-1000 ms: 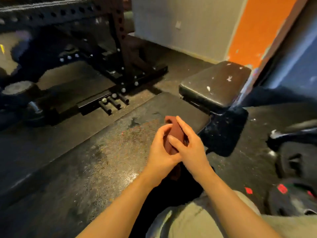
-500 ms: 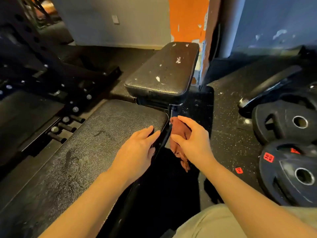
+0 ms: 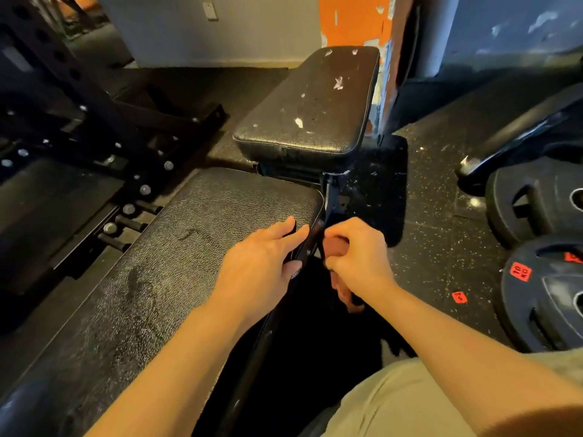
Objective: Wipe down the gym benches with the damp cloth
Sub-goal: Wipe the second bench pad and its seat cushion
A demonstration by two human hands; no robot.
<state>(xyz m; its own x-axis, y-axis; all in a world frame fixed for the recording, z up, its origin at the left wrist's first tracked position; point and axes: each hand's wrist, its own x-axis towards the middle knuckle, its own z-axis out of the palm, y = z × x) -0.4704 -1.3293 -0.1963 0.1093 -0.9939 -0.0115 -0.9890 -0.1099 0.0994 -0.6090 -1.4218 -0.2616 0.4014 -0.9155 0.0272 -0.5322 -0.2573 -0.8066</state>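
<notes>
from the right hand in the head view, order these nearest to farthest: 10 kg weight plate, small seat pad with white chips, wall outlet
Measured from the right hand:
1. 10 kg weight plate, on the floor to its right.
2. Small seat pad, ahead, beyond the long bench pad.
3. Wall outlet, on the far wall, ahead and left.

Black padded bench (image 3: 195, 247), left hand (image 3: 262, 266) resting flat on its edge. Speckled rubber floor (image 3: 441, 216) carrying weight plates (image 3: 542, 285).
</notes>
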